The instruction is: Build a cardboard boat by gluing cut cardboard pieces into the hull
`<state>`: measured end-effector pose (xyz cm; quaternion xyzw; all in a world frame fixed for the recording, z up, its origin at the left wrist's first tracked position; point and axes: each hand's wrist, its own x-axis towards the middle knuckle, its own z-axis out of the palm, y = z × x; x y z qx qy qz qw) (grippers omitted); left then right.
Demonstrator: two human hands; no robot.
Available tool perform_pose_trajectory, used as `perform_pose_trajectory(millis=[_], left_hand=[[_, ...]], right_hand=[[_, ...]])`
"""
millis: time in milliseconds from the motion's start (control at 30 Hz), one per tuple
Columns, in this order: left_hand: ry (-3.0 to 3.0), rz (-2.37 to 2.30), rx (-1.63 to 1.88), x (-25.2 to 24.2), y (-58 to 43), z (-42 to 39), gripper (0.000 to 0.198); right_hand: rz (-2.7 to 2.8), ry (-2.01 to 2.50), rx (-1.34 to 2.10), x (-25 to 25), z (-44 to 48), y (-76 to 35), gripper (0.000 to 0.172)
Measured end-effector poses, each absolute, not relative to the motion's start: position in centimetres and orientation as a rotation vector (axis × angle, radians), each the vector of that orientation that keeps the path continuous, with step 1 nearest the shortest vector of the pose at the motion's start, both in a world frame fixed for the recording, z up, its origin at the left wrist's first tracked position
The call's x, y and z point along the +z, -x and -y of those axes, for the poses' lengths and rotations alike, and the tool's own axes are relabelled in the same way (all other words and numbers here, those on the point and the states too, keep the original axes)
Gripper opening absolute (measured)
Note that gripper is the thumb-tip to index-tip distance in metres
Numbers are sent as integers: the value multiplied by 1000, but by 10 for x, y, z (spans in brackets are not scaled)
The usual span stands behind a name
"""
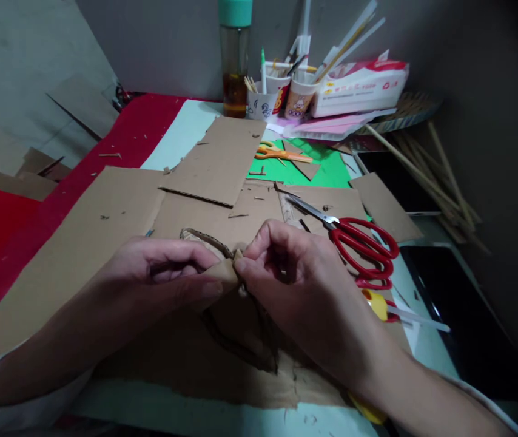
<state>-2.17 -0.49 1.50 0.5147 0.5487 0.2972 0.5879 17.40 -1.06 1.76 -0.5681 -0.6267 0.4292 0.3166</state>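
Note:
My left hand [159, 276] and my right hand [295, 276] meet over the middle of the table, both pinched on a small bent cardboard piece [222, 270]. A corrugated strip of that piece curls up behind my fingers. Below my hands the piece casts a dark shadow on a large cardboard sheet [104, 230]. Red-handled scissors [354, 240] lie just right of my right hand, blades pointing up-left.
More cardboard sheets [222, 158] overlap toward the back. Orange scissors [281, 153] lie on a green mat [332, 173]. Paper cups with sticks [281, 97], a bottle [235, 60] and a white-red pack [359, 88] stand at the back. A yellow-handled tool [395, 311] and dark tablets [459, 309] sit right.

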Motion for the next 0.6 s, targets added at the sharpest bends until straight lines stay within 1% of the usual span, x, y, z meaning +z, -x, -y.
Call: perform_pose_trajectory(millis=[100,233,467,600], left_hand=[[-1244,-1283,638,16,20,5,23],[-1252,-1288,678,16,17,5,17],[-1227,-1328,692,19,15,6,18],[-1235,-1316,668,21,14,5,15]], right_hand=[[1637,1496,1123,17,12,-174,15],[1621,1486,1120,14,14,-174,16],[1601,1492,1114,10,16,-173,16],[1594,1478,1161,10,14,-174,13]])
